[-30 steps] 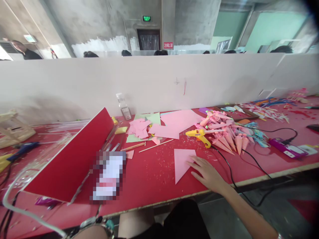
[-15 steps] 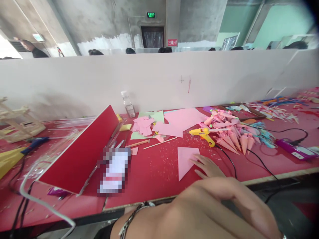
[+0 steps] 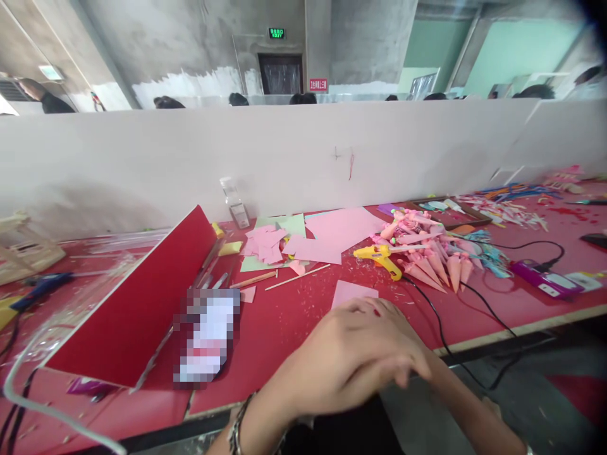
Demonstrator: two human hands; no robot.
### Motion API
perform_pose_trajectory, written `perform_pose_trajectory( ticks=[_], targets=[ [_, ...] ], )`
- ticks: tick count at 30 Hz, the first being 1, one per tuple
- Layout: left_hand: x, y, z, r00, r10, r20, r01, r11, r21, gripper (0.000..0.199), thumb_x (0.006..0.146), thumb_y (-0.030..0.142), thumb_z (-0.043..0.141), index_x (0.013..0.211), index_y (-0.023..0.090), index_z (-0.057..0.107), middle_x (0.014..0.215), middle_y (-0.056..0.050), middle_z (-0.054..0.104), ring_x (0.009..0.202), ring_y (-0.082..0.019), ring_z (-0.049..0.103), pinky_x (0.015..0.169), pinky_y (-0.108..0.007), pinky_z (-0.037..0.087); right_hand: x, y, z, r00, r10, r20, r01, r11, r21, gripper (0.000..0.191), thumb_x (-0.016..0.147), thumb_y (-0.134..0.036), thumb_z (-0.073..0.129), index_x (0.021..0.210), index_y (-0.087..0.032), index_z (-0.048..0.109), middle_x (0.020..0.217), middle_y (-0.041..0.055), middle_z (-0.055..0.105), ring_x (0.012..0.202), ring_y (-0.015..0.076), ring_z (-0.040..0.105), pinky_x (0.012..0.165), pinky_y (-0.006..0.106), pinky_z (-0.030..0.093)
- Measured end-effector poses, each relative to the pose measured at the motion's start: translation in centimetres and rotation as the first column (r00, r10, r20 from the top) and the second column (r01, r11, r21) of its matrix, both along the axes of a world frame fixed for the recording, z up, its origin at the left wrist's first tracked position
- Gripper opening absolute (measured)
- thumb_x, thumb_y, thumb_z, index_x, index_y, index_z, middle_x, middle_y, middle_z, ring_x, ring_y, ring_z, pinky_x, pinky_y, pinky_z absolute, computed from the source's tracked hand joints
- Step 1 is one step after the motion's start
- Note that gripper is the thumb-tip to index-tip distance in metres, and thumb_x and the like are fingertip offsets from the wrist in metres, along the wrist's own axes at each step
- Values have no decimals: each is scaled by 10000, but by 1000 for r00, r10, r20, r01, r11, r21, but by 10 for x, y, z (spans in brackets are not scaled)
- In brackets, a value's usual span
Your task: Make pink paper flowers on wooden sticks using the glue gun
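Note:
My left hand (image 3: 339, 357), with a bracelet at the wrist, reaches across in front of my right hand (image 3: 401, 322) and overlaps it. The left fingers are bent and close together; whatever may be in them is hidden. Most of the right fingers are out of sight behind the left hand. Just beyond both hands lies a pink paper piece (image 3: 351, 291) on the red table (image 3: 279, 335), its near part covered. A yellow glue gun (image 3: 382, 256) rests past the paper, beside a pile of pink paper cones (image 3: 434, 256).
Left of my hands lie a phone (image 3: 208, 335), blurred out, and a leaning red board (image 3: 137, 303). Pink paper scraps (image 3: 265, 243), a wooden stick (image 3: 298, 277) and a clear bottle (image 3: 234, 205) are farther back. A purple device (image 3: 545, 278) with black cords sits at right. A white partition (image 3: 284, 151) stands behind.
My left hand has swung up and forward over my right hand, hiding its fingers, which were spread on the pink paper. The whole view has shifted slightly.

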State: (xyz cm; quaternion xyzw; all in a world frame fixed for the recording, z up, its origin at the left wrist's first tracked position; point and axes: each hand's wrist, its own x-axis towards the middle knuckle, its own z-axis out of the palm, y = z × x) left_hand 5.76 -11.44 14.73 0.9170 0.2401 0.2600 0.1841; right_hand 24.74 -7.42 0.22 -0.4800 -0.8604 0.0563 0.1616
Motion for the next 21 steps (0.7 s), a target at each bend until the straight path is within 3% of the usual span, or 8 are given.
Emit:
perform_pose_trajectory(
  ticks=[2,4,6,8,10,12,18,21],
  targets=[
    [1,11,-35,978,134,-163,-130,991,38,269,865,202,304,999,212,538,911,-6,626,837,-116,561,776,-265,407,-7,-3,0,1000,-20,17,20,1000,-4,402,790,-321,437,1185,-248,463,1192,86,453,1079,250,382,899,417,314],
    [-2,15,-78,894,307,-328,-289,952,104,320,853,172,318,1146,190,446,1107,-35,558,974,-145,515,831,-295,394,-13,-5,0,999,-19,37,19,1000,-15,404,801,-328,422,1200,-271,442,1196,85,443,1068,254,378,879,428,317],
    [-8,13,-117,840,367,-398,-340,930,140,366,859,227,317,1219,195,377,1222,-35,480,1085,-159,445,924,-329,336,-17,-7,0,999,-7,48,8,999,-32,408,808,-329,411,1213,-288,422,1193,80,441,1059,247,378,864,420,325],
    [-18,7,-141,827,383,-410,-359,923,138,471,847,383,322,1283,209,279,1299,-24,398,1175,-178,353,984,-375,268,-19,-7,1,999,-2,49,4,999,-45,413,808,-325,409,1220,-293,412,1189,75,441,1051,240,382,854,405,334],
    [-29,0,-147,816,398,-419,-371,917,149,534,838,441,305,1314,223,199,1336,-18,342,1203,-178,316,999,-395,244,-19,-7,3,999,2,48,0,999,-44,421,811,-324,403,1231,-299,394,1192,71,437,1047,236,384,848,399,339],
    [-39,-6,-144,803,417,-426,-381,909,170,542,837,443,302,1320,228,179,1346,-23,322,1202,-179,322,997,-401,249,-18,-8,4,999,6,49,-4,999,-33,434,813,-325,402,1246,-312,370,1196,65,437,1048,237,385,847,400,339],
    [-69,-14,-135,719,538,-441,-492,841,223,479,840,393,337,1282,211,307,1273,-39,434,1127,-195,415,989,-401,266,-18,-9,8,997,21,76,-19,1000,-23,420,810,-361,408,1228,-324,395,1181,64,456,1045,248,394,853,415,335],
    [-81,-15,-134,710,524,-471,-482,849,218,473,839,421,323,1281,255,299,1278,-9,429,1121,-201,418,988,-428,254,-17,-9,6,996,20,82,-17,999,-33,418,810,-358,408,1226,-321,398,1181,67,453,1044,250,396,859,428,333]
  ],
)
